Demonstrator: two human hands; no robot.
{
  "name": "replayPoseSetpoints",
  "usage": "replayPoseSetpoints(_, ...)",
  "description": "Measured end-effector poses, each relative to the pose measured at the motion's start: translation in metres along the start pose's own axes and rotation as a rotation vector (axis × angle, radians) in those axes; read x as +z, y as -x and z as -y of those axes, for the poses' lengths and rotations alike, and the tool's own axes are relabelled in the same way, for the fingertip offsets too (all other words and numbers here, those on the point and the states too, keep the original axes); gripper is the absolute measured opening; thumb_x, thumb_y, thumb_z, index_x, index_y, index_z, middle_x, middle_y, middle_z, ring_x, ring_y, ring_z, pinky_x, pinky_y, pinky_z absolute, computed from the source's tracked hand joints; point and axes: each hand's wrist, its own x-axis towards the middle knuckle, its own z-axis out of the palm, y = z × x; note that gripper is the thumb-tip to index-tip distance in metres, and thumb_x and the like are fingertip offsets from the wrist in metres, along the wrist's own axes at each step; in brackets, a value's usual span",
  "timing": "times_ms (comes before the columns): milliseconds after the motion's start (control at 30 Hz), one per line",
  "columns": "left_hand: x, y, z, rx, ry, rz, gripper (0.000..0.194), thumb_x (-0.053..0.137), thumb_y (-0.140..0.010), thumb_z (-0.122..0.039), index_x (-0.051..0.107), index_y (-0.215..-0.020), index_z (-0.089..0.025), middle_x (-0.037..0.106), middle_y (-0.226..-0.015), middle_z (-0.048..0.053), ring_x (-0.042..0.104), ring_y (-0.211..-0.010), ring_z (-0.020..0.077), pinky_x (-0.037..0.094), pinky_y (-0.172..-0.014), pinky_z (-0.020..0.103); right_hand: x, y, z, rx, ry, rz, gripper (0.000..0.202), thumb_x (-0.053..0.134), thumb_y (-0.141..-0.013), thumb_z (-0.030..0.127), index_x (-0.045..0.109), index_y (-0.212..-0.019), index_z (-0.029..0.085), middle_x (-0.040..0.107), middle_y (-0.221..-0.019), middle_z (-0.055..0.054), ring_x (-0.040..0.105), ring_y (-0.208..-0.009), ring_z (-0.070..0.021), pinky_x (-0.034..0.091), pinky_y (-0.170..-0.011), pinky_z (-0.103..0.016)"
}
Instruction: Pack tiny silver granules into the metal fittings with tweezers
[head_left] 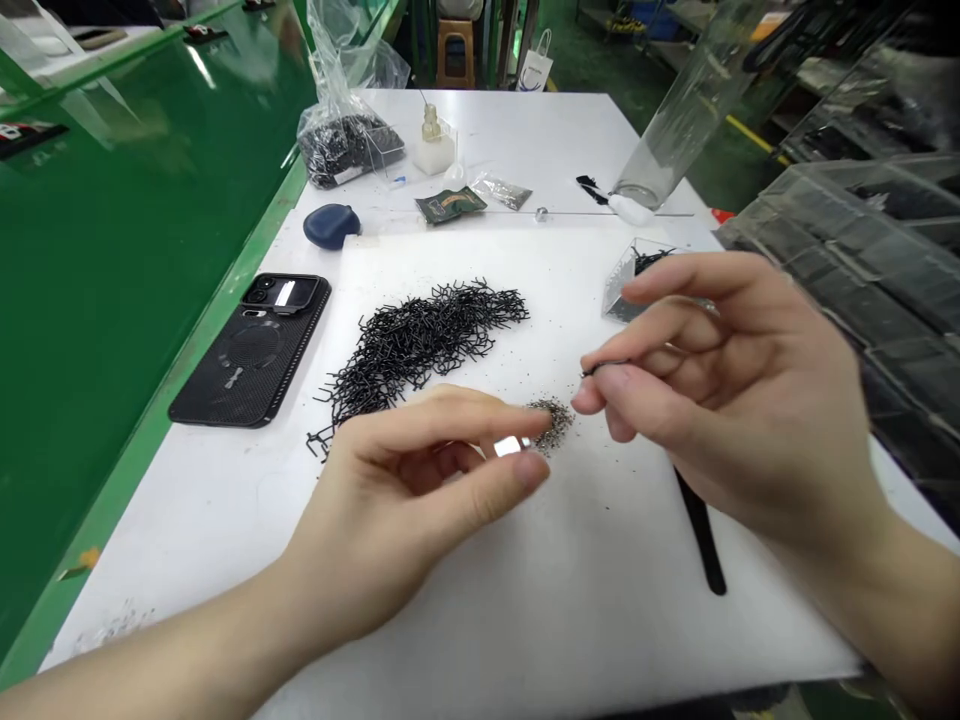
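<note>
Right of centre, our right hand [600, 385] pinches a slim black piece [609, 366], mostly hidden by fingertips. Below centre, our left hand [538, 440] curves narrowly around a bright silvery piece [511, 446]; we cannot tell whether it grips. Left of centre lie matte, bent black wire-like pieces [420, 340], tangled together.

A white table [525, 130] stands in a workshop. Left of the table, a glossy green surface [112, 300] with a paler green edge [225, 290] catches streaks of light. Beyond the table's far end are a brown stool [455, 55] and green floor [592, 100]. Right of the table, a yellow line [757, 140] crosses the floor near stacked, cloudy plastic bins [847, 270] and blurred shelving [697, 20].
</note>
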Motion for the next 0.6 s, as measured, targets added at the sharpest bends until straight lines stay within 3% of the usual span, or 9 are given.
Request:
replayPoseSetpoints(167,0.002,0.006,0.000,0.294,-0.426,0.148,0.030,0.108,-0.087,-0.007,0.096,-0.095,-0.033,0.097,-0.097,-0.001,0.085,-0.082,0.0225,0.068,-0.085,0.037,-0.004,-0.005,-0.007,-0.008,-0.022,0.007,0.047,0.084,-0.095,-0.004,0.085,-0.119,0.036,0.091,-0.090,0.008,0.089,-0.072,-0.0183,0.075,-0.068,-0.028)
replayPoseSetpoints(333,0.001,0.006,0.011,0.484,-0.716,0.325,0.022,0.093,-0.096,-0.007,0.084,-0.095,-0.027,0.097,-0.097,-0.004,0.073,-0.076,0.0185,0.063,-0.076,0.034,-0.003,-0.003,-0.007,-0.030,-0.012,0.036,0.045,0.085,-0.095,-0.002,0.083,-0.120,0.035,0.090,-0.091,0.009,0.089,-0.072,-0.0161,0.074,-0.068,-0.026)
replayPoseSetpoints(500,0.001,0.016,0.021,0.431,-0.708,0.180,0.019,0.096,-0.098,-0.016,0.091,-0.110,-0.028,0.092,-0.120,0.003,0.075,-0.103,0.0240,0.066,-0.095,0.036,-0.003,-0.003,-0.009,-0.050,-0.015,0.061,0.045,0.088,-0.094,0.000,0.085,-0.120,0.035,0.090,-0.091,0.010,0.088,-0.075,-0.0122,0.070,-0.068,-0.020)
replayPoseSetpoints(600,-0.005,0.022,0.019,0.393,-0.646,0.106,0.056,0.105,-0.094,-0.028,0.088,-0.146,-0.036,0.079,-0.137,0.009,0.073,-0.116,0.0293,0.067,-0.111,0.046,-0.004,-0.003,-0.009,-0.045,-0.003,0.060,0.043,0.087,-0.095,0.000,0.086,-0.118,0.036,0.089,-0.089,0.008,0.088,-0.077,-0.0152,0.071,-0.068,-0.023)
